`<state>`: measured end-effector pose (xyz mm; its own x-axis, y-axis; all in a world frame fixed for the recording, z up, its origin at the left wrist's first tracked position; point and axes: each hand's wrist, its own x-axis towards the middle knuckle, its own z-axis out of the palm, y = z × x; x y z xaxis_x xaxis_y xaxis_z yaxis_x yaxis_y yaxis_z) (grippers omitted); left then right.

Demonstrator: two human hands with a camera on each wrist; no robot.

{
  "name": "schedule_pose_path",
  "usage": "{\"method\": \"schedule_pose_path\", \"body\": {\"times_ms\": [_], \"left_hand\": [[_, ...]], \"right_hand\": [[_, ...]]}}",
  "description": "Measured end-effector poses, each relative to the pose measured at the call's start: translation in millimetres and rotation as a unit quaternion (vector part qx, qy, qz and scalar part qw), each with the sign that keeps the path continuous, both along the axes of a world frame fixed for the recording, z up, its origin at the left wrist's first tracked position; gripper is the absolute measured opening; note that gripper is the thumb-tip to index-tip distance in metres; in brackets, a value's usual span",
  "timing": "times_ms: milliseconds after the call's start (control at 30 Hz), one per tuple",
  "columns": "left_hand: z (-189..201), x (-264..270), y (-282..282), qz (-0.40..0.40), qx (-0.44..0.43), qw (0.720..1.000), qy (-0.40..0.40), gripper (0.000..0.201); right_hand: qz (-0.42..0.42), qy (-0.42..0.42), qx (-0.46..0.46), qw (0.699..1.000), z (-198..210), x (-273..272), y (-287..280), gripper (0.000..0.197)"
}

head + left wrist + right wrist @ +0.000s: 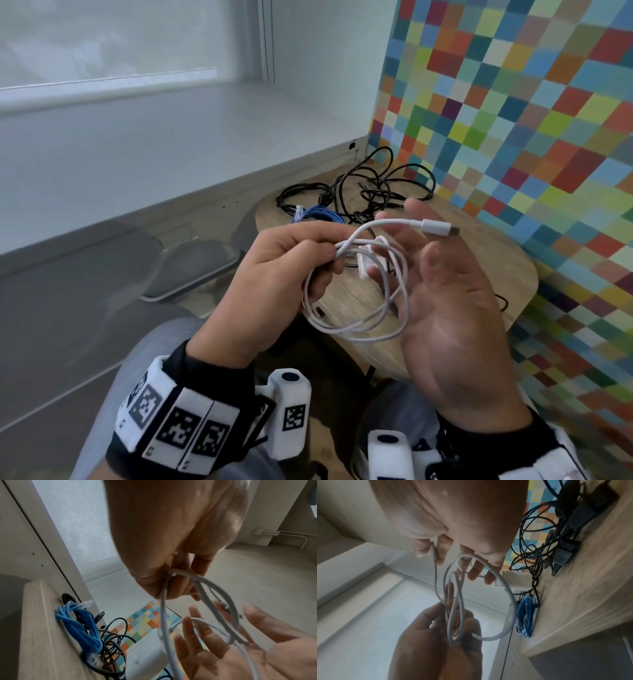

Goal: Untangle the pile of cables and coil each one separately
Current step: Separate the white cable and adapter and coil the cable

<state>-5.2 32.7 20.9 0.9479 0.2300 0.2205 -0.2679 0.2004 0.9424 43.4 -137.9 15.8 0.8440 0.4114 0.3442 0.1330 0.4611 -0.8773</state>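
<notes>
White cable [356, 325]: looped, pinched in left hand [274, 284] above wooden table [479, 267]; connector end lies across the straightened fingers of right hand [455, 308]. Blue cable [318, 214] and tangled black cables [370, 192] rest on table behind.

An indoor room that looks like an office break-out corner or casual meeting nook; which exactly cannot be told. A small rounded wooden table [486, 274] stands in the corner where a wall covered in small multicoloured squares [513, 102] meets a pale wall with a wide window [102, 44], its blind [82, 520] drawn down above a deep white sill [171, 137]. A pale grey floor [257, 574] shows in the left wrist view. A loose pile of black cables [363, 192] and a bundled blue cable [318, 214] lie on the table.
</notes>
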Motion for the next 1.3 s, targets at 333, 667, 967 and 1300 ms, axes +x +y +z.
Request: {"method": "schedule_pose_path", "body": {"times_ms": [333, 667, 967, 1300], "left_hand": [[3, -2, 6, -0.009, -0.13, 0.991, -0.032, 0.046], [-2, 1, 6, -0.002, -0.059, 0.998, -0.028, 0.028], [0, 3, 10, 0.101, -0.083, 0.991, -0.017, 0.011], [-2, 5, 10, 0.125, -0.096, 0.985, -0.069, 0.034]], "right_hand": [[0.027, 0.077, -0.027, 0.996, 2, 5, -10, 0.022], [0.007, 0.125, -0.002, 0.992, 4, 7, -10, 0.031], [0.011, 0.14, 0.02, 0.99, 2, 6, -8, 0.031], [0.014, 0.163, 0.017, 0.986, -1, 8, -5, 0.027]]}}
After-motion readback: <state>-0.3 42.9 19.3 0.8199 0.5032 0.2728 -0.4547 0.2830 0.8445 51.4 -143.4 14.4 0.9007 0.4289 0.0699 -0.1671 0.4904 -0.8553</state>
